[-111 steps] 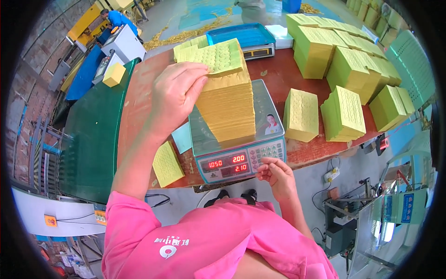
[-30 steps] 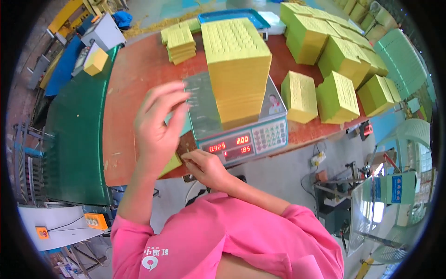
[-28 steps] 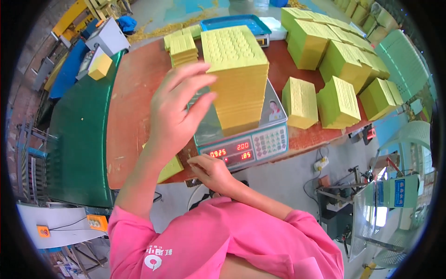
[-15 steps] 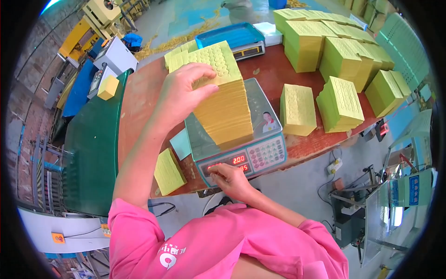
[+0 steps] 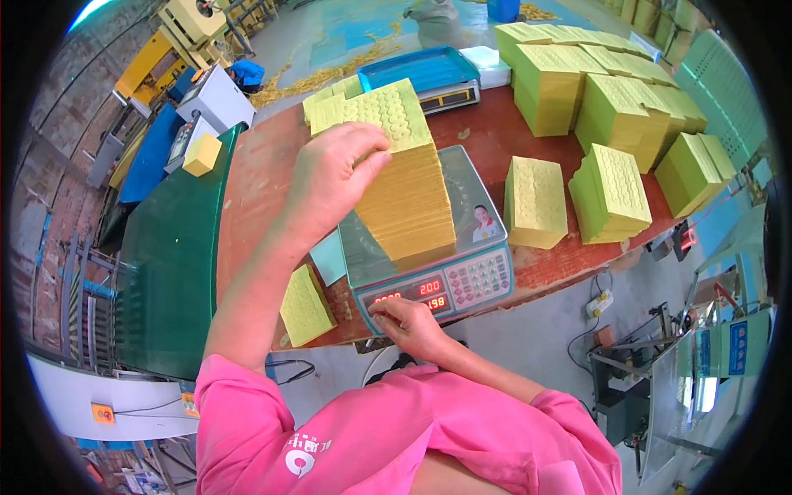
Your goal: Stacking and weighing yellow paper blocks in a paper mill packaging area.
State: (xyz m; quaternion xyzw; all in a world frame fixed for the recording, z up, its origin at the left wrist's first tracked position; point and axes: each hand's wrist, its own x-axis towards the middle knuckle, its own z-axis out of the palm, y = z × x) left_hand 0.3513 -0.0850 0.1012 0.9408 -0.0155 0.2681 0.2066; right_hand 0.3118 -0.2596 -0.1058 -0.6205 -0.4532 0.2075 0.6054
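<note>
A tall stack of yellow paper sheets [image 5: 412, 206], its top embossed with rows of round marks, stands on the metal plate of a digital scale [image 5: 478, 276]. Against the top of the stack on its left side is my left hand [image 5: 338, 173], thumb and forefinger drawn together; whether a sheet is between them is hidden. My right hand [image 5: 412, 328] is curled in front of the scale's lit red display, covering part of it. What its closed fingers hold, if anything, cannot be seen. A smaller yellow paper stack [image 5: 307, 307] lies left of the scale, close to a pale green sheet [image 5: 328, 258].
Two separate yellow stacks [image 5: 535, 202] [image 5: 610, 194] stand right of the scale, with larger piled blocks [image 5: 549, 91] behind. A second scale with a blue tray [image 5: 425, 70] sits at the back of the red table [image 5: 256, 181]. A green surface [image 5: 169, 264] adjoins on the left.
My left thumb and forefinger have come closer together at the top of the stack. The scale's lower reading has changed. The whole view has shifted slightly; my right hand remains by the display.
</note>
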